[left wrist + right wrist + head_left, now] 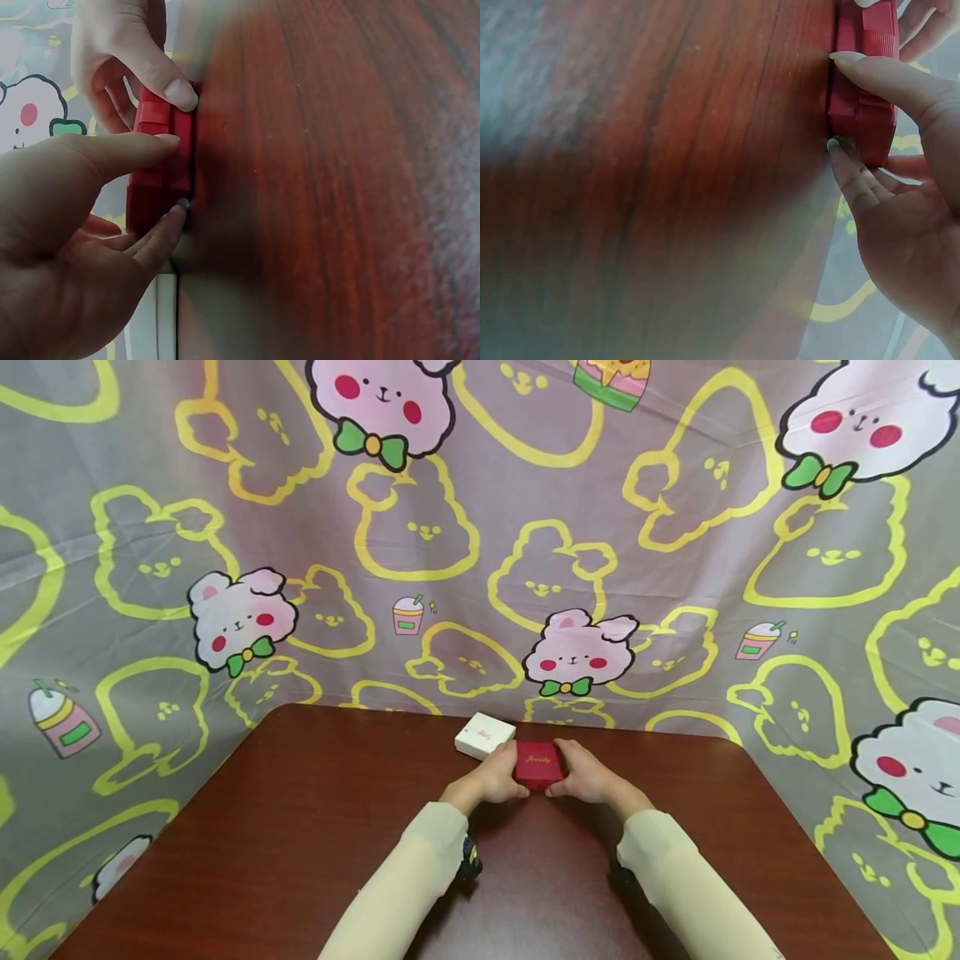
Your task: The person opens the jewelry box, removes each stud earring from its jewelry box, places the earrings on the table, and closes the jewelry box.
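Observation:
A small red box [538, 762] with gold lettering on its lid sits near the far side of the table, between both hands. My left hand [498, 774] grips its left side, the thumb on the front face and the fingers around the side. On the opposite side my right hand [588, 773] holds it the same way. Both thumbs press the front of the red box [159, 176] in the left wrist view. From the right wrist, the box [864, 124] shows its lower edge at the tabletop, with fingertips touching low on its side.
A white box [484, 735] with small red print lies just behind and left of the left hand. The dark red-brown wooden table [337, 827] ends at a patterned cloth [465, 602] hanging behind it and along both sides.

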Demonstrator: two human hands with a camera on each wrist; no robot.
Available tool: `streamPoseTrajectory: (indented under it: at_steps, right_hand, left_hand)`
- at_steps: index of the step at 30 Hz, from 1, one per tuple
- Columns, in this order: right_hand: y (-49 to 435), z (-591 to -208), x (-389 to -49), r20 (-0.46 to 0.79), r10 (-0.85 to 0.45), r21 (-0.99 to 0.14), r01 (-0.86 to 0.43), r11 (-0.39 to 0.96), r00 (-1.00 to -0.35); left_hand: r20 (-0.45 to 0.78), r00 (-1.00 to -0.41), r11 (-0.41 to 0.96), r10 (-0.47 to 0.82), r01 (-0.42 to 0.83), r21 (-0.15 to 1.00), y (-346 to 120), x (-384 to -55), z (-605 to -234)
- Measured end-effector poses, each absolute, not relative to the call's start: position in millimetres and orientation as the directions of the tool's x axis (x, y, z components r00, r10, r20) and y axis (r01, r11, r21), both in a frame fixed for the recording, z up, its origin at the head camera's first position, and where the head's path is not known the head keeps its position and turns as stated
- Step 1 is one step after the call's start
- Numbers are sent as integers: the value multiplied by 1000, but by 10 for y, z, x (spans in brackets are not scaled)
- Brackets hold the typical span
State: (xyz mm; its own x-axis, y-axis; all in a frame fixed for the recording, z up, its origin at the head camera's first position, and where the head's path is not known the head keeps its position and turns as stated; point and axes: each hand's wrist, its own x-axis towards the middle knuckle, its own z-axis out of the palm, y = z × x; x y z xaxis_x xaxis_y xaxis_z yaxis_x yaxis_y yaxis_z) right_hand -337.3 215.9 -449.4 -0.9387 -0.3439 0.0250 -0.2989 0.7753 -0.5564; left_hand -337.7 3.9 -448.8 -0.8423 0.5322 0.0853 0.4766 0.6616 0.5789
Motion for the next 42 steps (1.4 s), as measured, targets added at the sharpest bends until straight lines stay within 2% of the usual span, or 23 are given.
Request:
streamPoseTrajectory:
  at_steps: [16, 42]
  right_hand:
    - [2188, -4486, -3346, 63, -381, -537, -353, 766, -922]
    - [2170, -4413, -3220, 173, -416, -486, -445, 752, -893]
  left_hand:
    - [81, -862, 679, 500, 449, 581, 40, -3381, -4516]
    - [133, -817, 654, 561, 536, 533, -74, -3316, -4395]
